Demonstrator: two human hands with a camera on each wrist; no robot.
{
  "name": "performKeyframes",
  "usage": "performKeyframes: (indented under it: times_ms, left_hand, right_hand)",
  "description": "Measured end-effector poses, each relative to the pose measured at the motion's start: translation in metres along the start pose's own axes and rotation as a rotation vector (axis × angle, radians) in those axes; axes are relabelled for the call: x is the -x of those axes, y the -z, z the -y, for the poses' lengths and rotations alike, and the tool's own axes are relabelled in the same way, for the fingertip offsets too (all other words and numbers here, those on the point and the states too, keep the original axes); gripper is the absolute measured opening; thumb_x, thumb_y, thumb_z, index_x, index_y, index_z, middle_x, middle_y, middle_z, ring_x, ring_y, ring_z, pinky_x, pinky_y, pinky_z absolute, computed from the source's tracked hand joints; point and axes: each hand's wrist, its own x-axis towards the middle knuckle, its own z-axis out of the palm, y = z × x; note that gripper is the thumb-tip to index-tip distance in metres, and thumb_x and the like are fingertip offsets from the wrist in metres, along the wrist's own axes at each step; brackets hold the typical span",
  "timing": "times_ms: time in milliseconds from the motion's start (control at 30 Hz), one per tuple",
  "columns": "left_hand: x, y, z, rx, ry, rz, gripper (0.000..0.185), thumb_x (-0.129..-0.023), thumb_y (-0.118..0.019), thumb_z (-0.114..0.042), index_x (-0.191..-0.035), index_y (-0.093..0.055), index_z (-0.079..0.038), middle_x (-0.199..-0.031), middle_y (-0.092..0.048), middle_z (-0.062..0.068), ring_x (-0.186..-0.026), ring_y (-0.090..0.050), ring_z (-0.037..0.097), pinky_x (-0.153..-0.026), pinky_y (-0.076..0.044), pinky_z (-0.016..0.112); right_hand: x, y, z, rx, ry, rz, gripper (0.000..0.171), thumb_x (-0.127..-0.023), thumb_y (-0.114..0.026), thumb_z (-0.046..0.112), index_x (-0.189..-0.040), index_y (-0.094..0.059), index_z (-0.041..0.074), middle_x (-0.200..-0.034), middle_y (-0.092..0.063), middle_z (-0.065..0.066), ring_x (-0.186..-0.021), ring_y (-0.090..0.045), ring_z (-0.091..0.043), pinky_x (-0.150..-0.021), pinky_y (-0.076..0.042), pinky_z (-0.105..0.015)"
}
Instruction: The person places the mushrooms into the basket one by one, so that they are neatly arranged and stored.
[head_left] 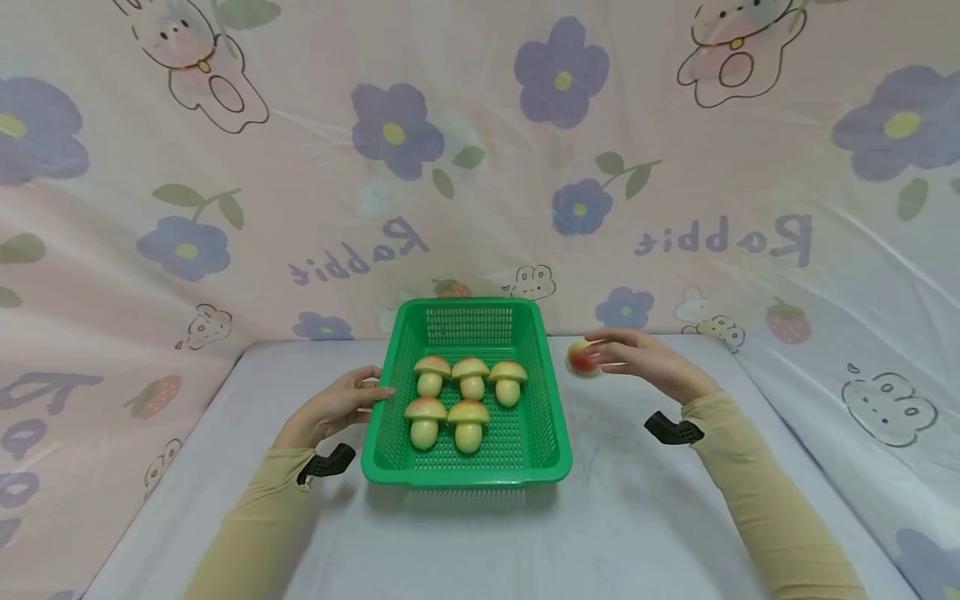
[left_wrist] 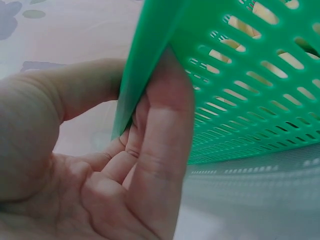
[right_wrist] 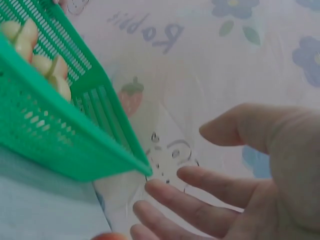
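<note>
A green plastic basket (head_left: 551,417) with slotted sides stands tilted toward me in the middle of the table. Inside it lie several toy mushrooms (head_left: 470,377) with yellow stems and reddish caps, three behind and two in front. My left hand (head_left: 347,404) pinches the basket's left rim; the left wrist view shows the thumb on one side of the wall (left_wrist: 155,55) and fingers on the other. To the right of the basket lies a round red-and-yellow piece (head_left: 581,357), partly covered by my right hand (head_left: 633,357). That hand's fingers (right_wrist: 200,207) are spread and hold nothing.
The white tabletop (head_left: 480,550) runs up to a patterned cloth (head_left: 480,183) hanging behind it and at both sides. A black strap-like piece (head_left: 673,430) sits at the right wrist, another (head_left: 326,463) at the left.
</note>
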Motion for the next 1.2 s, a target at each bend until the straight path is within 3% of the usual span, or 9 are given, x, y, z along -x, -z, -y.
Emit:
performKeyframes:
  times_ms: [267, 500, 667, 933, 1200]
  left_hand:
    - [0.002, 0.0, -0.002, 0.011, -0.003, 0.0, 0.047, -0.094, -0.063, -0.013, -0.126, -0.034, 0.005, -0.099, -0.063, 0.014, -0.083, -0.066, 0.02, -0.071, -0.057, 0.034]
    - [0.003, -0.001, -0.003, 0.024, -0.005, 0.003, 0.046, -0.093, -0.064, -0.013, -0.126, -0.035, 0.005, -0.101, -0.062, 0.016, -0.086, -0.067, 0.022, -0.074, -0.057, 0.036]
    - [0.003, -0.001, -0.002, 0.037, -0.009, 0.009, 0.047, -0.093, -0.064, -0.012, -0.125, -0.035, 0.005, -0.101, -0.062, 0.015, -0.085, -0.067, 0.022, -0.073, -0.057, 0.036]
    - [0.002, 0.001, 0.001, 0.03, -0.019, 0.015, 0.044, -0.094, -0.062, -0.01, -0.125, -0.035, 0.007, -0.099, -0.062, 0.013, -0.085, -0.067, 0.02, -0.074, -0.057, 0.035]
    - [0.001, 0.001, 0.001, 0.046, -0.012, 0.005, 0.044, -0.094, -0.062, -0.011, -0.126, -0.036, 0.006, -0.1, -0.063, 0.014, -0.086, -0.067, 0.021, -0.074, -0.057, 0.036]
  right_hand:
    - [0.003, 0.014, -0.024, -0.007, -0.004, -0.058, 0.049, -0.104, -0.045, 0.028, -0.142, -0.036, -0.001, -0.141, -0.04, -0.024, -0.128, -0.041, -0.042, -0.104, -0.037, -0.044]
    - [-0.001, 0.022, -0.054, 0.0, -0.021, -0.14, 0.051, -0.101, -0.052, 0.025, -0.143, -0.035, 0.001, -0.143, -0.04, -0.02, -0.13, -0.041, -0.034, -0.106, -0.035, -0.042]
    - [-0.004, 0.028, -0.065, 0.003, -0.008, -0.154, 0.055, -0.1, -0.053, 0.026, -0.144, -0.032, 0.001, -0.144, -0.038, -0.022, -0.131, -0.037, -0.033, -0.106, -0.036, -0.038]
    - [-0.01, 0.035, -0.077, 0.056, 0.01, -0.179, 0.054, -0.097, -0.06, 0.02, -0.142, -0.037, 0.002, -0.144, -0.038, -0.021, -0.134, -0.033, -0.038, -0.108, -0.025, -0.055]
    - [-0.023, 0.036, -0.094, 0.098, 0.047, -0.185, 0.06, -0.091, -0.068, 0.017, -0.141, -0.039, 0.001, -0.146, -0.036, -0.021, -0.136, -0.027, -0.041, -0.106, -0.028, -0.056]
